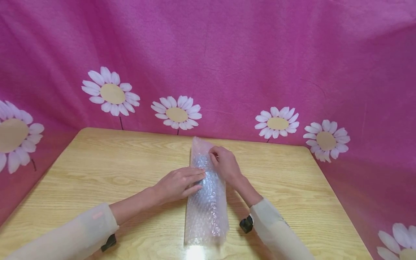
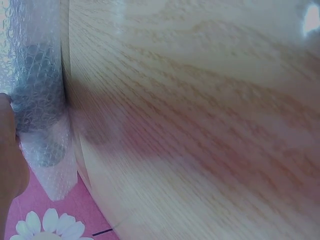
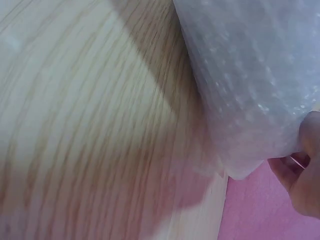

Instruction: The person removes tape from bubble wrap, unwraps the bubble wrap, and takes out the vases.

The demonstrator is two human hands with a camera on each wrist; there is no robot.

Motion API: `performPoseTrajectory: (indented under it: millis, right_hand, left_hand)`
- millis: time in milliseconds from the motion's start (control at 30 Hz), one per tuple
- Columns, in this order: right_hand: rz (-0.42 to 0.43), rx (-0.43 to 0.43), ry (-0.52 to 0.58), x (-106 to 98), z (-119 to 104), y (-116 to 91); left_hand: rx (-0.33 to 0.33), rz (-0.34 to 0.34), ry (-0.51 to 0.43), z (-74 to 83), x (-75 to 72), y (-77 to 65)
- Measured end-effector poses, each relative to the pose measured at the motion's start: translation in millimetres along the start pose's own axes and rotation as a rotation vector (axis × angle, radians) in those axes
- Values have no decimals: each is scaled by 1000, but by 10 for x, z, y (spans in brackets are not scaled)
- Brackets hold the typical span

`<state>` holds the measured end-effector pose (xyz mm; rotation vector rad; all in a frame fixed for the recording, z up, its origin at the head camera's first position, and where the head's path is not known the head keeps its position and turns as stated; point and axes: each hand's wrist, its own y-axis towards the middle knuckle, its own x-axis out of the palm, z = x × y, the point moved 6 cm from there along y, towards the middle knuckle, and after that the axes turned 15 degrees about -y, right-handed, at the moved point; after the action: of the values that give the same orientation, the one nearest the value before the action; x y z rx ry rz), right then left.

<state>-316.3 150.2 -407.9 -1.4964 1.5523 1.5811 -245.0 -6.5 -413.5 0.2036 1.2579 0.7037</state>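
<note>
A long roll of clear bubble wrap (image 1: 208,206) lies lengthwise on the table, its far end near the back edge. Through its layers a dark, elongated object (image 2: 37,85) shows in the left wrist view, blurred by the bubbles; its kind cannot be told. My left hand (image 1: 178,183) rests from the left on the middle of the roll, fingers extended over it. Farther up, my right hand (image 1: 224,163) pinches the wrap's right edge near the far end. In the right wrist view, thumb and fingers (image 3: 282,172) meet at the wrap's edge.
The light wood-grain table (image 1: 130,159) spreads out on both sides of the roll. A pink cloth (image 1: 227,72) printed with white daisies hangs behind and at both sides. Dark wrist cameras (image 1: 246,224) sit under the light sleeves (image 1: 276,224).
</note>
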Motion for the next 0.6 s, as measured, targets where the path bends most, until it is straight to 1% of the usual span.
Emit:
performPoseTrajectory:
  millis: [300, 600]
  right_hand:
    - [42, 1, 58, -62, 141, -69]
    - [21, 26, 37, -83, 291, -143]
  left_hand:
    - [12, 21, -9, 6, -7, -10]
    - [-4, 10, -8, 10, -12, -9]
